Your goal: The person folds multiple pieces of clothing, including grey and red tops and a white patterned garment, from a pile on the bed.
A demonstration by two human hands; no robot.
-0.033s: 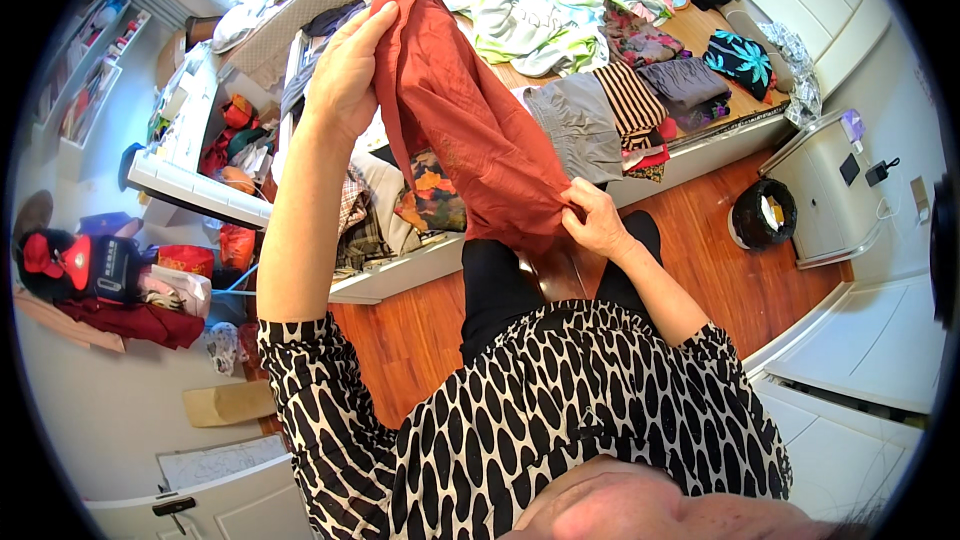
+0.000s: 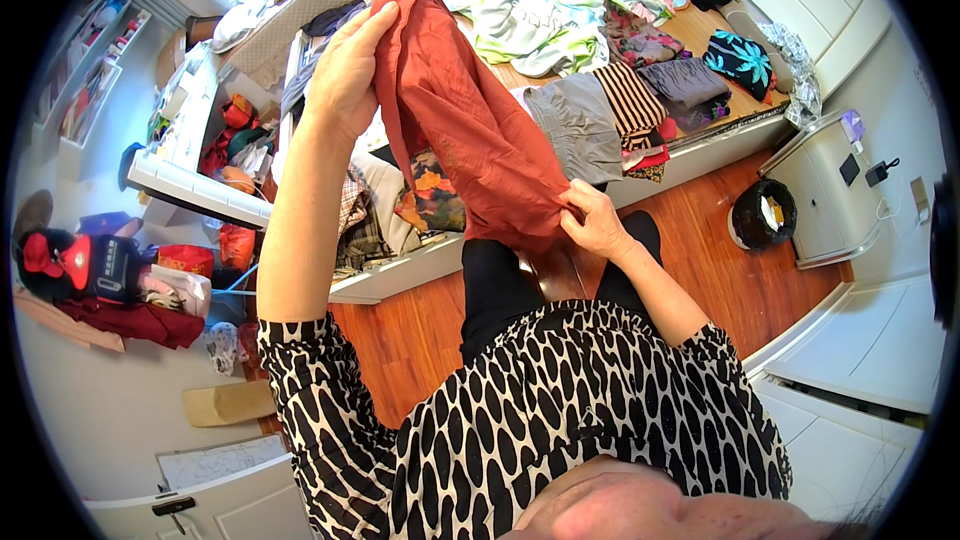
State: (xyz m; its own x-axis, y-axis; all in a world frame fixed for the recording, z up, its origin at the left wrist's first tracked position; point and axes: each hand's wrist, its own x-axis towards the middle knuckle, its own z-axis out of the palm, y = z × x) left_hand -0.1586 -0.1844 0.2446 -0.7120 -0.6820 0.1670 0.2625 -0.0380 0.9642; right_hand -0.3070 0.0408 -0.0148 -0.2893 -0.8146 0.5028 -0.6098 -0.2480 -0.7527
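A rust-red cloth garment [image 2: 470, 120] hangs stretched between my two hands over the bed's near edge; its exact kind I cannot make out. High on the left, my left hand [image 2: 345, 75] grips its upper end, fingers closed on the fabric. My right hand [image 2: 597, 223] pinches the lower right corner, close to my lap. Behind the cloth lie folded grey shorts [image 2: 577, 128] with a gathered waistband. A floral dark-and-orange piece [image 2: 432, 195] shows partly below it on the left, beside a beige folded cloth [image 2: 385, 202].
Striped folded cloth [image 2: 628, 100], dark grey folded cloth [image 2: 685, 88] and a black-and-teal patterned piece [image 2: 740, 62] lie along the bed. Pale green-white sheets [image 2: 530, 20] are heaped farther back. A black-lined bin [image 2: 765, 215] stands at right; an open drawer [image 2: 200, 185] juts out at left.
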